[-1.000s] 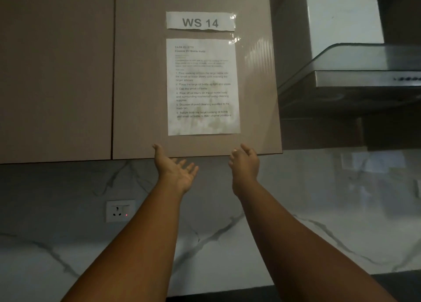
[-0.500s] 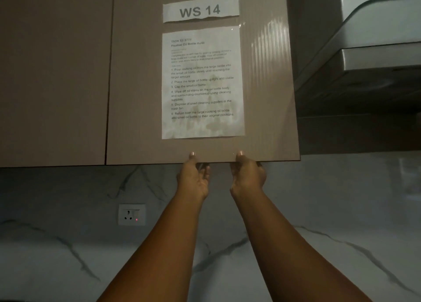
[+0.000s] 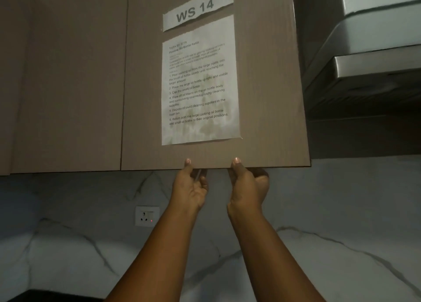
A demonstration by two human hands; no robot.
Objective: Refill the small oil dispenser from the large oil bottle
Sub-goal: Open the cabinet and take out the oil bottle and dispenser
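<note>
Neither oil bottle is in view. A brown wall cabinet door (image 3: pixel 268 85) fills the upper middle, with a "WS 14" label (image 3: pixel 196 12) and a printed instruction sheet (image 3: pixel 199 85) taped to it. My left hand (image 3: pixel 190 187) and my right hand (image 3: pixel 247 187) both grip the door's bottom edge, thumbs on the front face, fingers curled under and behind it. The door stands slightly swung out from the cabinet; its inside is hidden.
A second cabinet door (image 3: pixel 68 85) hangs to the left. A steel range hood (image 3: pixel 364 62) juts out at the right. Behind my arms is a white marble backsplash (image 3: pixel 341 210) with a wall socket (image 3: pixel 147 216). A dark countertop corner (image 3: pixel 45 296) shows at bottom left.
Both hands rose from open below the cabinet to gripping the door's bottom edge. The door has begun to swing outward, and the view has moved closer.
</note>
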